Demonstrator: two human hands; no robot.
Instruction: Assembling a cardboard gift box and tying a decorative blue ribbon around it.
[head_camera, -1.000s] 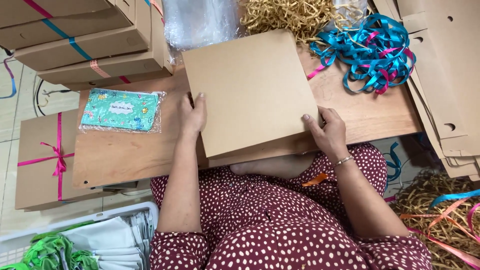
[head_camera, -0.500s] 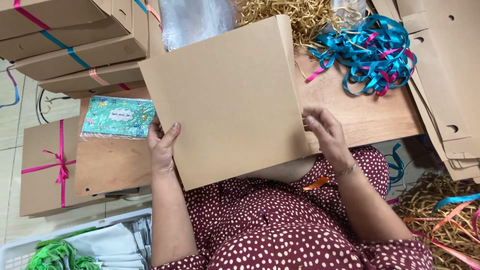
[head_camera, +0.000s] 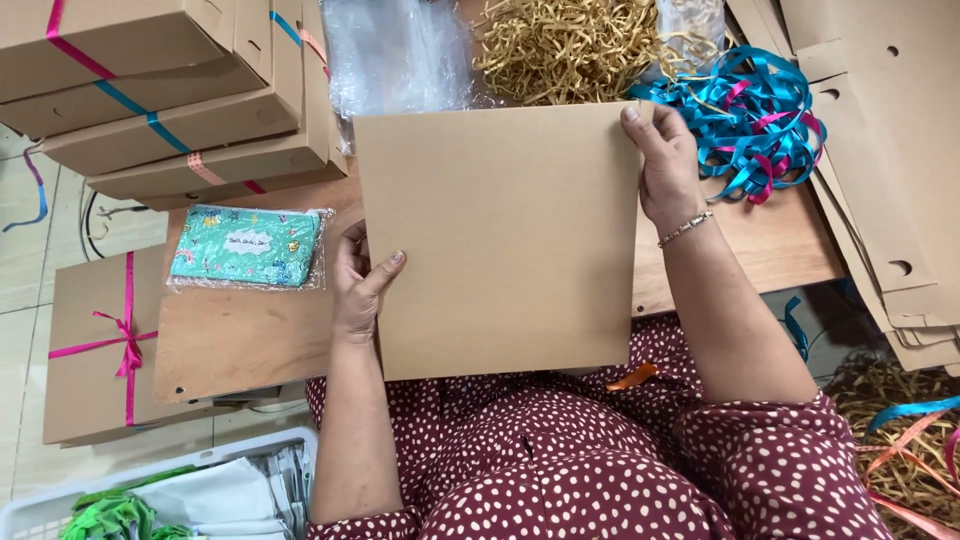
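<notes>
Two hands on cardboard sheet

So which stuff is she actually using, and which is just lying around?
In use:
left hand
right hand
cardboard sheet

Lying about:
green pouch
ribbon pile
paper shred
tied boxes
flat cardboard stack
basket

A: Colours around the hands?

B: Left hand and right hand grip a plain kraft-brown cardboard sheet, no print.

A: Left of the left hand?

B: Mint-green pouch, small multicolour motifs, clear wrap. Further left, brown box with magenta ribbon.

A: By the right hand?

B: Ribbon tangle, teal with pink strands. Above the sheet, tan-gold paper shred. Dress: maroon, white dots.
</notes>
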